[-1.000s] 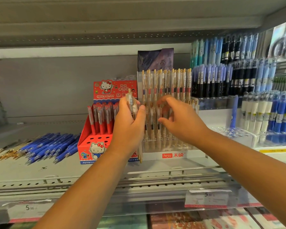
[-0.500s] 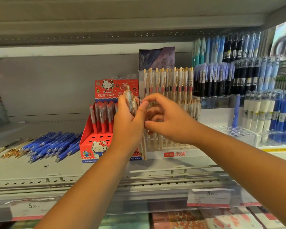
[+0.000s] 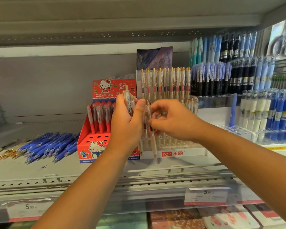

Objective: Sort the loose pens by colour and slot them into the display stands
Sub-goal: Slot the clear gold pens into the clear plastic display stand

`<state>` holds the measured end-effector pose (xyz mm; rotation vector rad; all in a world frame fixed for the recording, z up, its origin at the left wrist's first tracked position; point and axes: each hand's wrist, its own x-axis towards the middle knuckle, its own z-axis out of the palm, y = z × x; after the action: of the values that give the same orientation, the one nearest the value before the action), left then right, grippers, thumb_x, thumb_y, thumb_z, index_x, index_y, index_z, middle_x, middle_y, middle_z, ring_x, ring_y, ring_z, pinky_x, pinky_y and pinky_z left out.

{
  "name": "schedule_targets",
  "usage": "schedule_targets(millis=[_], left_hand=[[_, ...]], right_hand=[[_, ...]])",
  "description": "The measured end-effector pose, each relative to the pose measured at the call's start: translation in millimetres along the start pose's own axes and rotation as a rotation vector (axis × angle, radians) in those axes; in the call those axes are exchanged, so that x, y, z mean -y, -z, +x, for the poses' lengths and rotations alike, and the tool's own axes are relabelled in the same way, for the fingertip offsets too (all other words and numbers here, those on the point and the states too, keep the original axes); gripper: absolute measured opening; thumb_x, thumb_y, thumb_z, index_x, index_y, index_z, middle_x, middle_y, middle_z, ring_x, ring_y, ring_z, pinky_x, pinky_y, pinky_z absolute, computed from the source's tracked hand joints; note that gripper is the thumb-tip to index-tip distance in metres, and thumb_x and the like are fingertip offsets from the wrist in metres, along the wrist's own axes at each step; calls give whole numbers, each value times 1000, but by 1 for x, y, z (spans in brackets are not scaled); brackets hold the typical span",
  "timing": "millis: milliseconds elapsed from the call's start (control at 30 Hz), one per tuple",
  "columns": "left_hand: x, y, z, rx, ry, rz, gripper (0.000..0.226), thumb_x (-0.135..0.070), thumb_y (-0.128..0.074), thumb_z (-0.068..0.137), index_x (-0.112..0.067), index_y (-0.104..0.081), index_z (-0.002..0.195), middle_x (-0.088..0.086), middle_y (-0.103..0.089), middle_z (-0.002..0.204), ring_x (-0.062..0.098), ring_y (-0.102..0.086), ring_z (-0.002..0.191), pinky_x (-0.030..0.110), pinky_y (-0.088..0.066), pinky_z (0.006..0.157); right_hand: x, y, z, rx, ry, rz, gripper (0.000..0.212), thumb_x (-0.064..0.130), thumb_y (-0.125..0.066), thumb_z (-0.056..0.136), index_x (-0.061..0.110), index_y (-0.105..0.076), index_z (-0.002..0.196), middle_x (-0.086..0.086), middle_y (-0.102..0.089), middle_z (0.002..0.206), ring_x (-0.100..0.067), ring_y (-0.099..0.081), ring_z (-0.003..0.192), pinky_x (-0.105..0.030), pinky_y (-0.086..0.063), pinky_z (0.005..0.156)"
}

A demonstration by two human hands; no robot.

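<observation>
Left hand: fingers curled round a bundle of clear pens, held upright, gold caps showing above the fingers. Right hand: thumb and fingers pinch a single clear pen, near-upright, gold tip down and below the fingers. Its upper end is just beside the left thumb. Both hands are close together in front of the clear stand, which sits just behind the fingers and carries rows of clear, gold-clipped pens. The red stand sits just left of the left fingers and holds red pens. Loose blue pens lie on the shelf, well left of the left fingers.
</observation>
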<state>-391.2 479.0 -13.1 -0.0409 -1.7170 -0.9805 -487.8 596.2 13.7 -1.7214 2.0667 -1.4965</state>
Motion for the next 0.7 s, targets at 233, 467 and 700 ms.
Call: schedule_targets(millis=[233, 467, 700], left_hand=[[1, -1, 0, 38, -6, 21, 8, -32, -52, 101, -38, -48, 105, -30, -62, 103, -11, -59, 96, 4, -43, 75], [-1, -2, 0, 55, 10, 27, 11, -34, -51, 101, -44, -47, 105, -40, -60, 100, -17, -57, 98, -1, -41, 73], [0, 0, 0, 62, 17, 45, 10, -34, -51, 101, -43, -47, 105, -39, -60, 100, -17, -56, 96, 0, -40, 73]], right_hand=[[-5, 23, 3, -259, 8, -10, 28, 12, -72, 88, 17, -56, 111, -4, -65, 104, -19, -72, 70, -33, -61, 57], [-16, 31, 5, -445, 83, -107, 51, 14, -74, 87, 37, -44, 120, 3, -60, 94, -11, -69, 71, -27, -60, 55], [-28, 26, 5, -444, 75, -263, 52, 23, -77, 84, 43, -41, 117, 6, -62, 89, -12, -69, 70, -36, -62, 64]])
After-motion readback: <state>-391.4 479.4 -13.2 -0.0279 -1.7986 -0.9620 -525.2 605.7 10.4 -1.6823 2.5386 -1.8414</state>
